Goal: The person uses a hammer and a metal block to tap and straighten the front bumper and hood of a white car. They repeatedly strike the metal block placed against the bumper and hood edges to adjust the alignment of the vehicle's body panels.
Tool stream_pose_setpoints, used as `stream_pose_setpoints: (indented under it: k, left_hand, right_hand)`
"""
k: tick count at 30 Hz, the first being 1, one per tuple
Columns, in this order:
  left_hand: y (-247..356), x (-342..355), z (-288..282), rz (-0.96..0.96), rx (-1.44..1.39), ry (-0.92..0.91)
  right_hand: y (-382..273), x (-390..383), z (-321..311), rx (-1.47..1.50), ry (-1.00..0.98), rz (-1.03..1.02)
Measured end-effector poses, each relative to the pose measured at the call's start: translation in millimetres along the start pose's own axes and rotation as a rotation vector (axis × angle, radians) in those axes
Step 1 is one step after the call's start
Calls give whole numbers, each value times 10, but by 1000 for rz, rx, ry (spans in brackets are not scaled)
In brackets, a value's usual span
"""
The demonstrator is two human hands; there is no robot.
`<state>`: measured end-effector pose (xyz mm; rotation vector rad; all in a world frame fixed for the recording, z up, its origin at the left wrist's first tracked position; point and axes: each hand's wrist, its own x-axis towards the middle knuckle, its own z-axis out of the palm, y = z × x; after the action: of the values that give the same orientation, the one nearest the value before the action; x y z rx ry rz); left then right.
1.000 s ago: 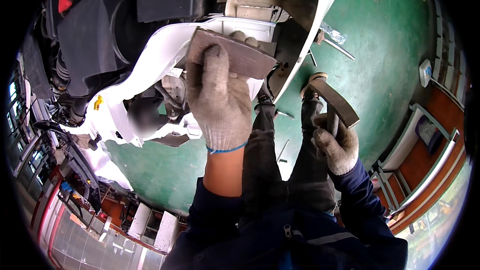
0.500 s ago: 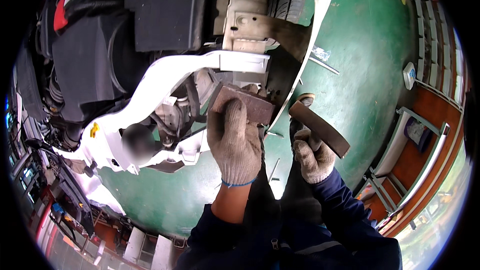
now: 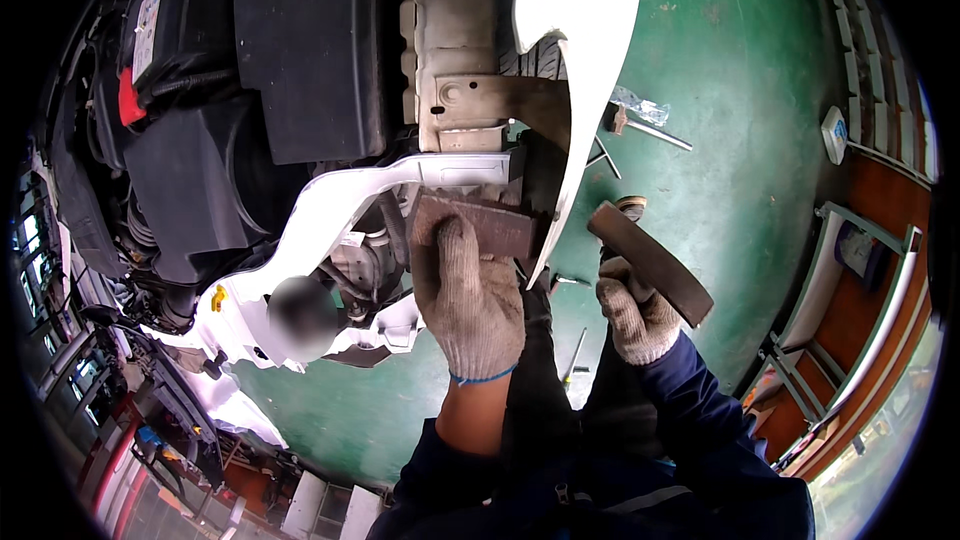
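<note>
My left hand (image 3: 468, 312), in a knitted work glove, grips a rusty brown metal block (image 3: 500, 228). The thumb lies along the block's upper face. The block is beside the inner side of the white fender edge (image 3: 563, 190), just below the end of the white front crossmember (image 3: 460, 170); whether it touches either, I cannot tell. To the right of the fender my gloved right hand (image 3: 637, 318) is closed on a curved, flat brown metal bar (image 3: 652, 265), which slants down to the right. Its underside and any handle are hidden by the fingers.
The open engine bay with black covers (image 3: 310, 50) fills the upper left. On the green floor (image 3: 720, 70) lie a metal bar tool (image 3: 660, 132) and a thin rod-like tool (image 3: 577, 355). A wooden bench with metal frames (image 3: 860, 310) lines the right side.
The car has shifted left and down in the picture as the view moved. The left hand's block now lies more level; the right hand still holds the curved bar.
</note>
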<state>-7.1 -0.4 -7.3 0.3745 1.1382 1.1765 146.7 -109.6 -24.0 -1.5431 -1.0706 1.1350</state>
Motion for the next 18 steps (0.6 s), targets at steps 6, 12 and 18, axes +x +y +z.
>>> stream_pose_setpoints:
  k: [6,12,18]
  left_hand:
    - [4,157,281,108,-132,-71]
    - [-52,196,254,96,-184,-69]
    - [-81,156,219,58,-243,-151]
  right_hand:
    - [45,144,137,27,42,96]
    - [-43,112,-16,523,137,279]
    - [-65,217,107,53,10,236]
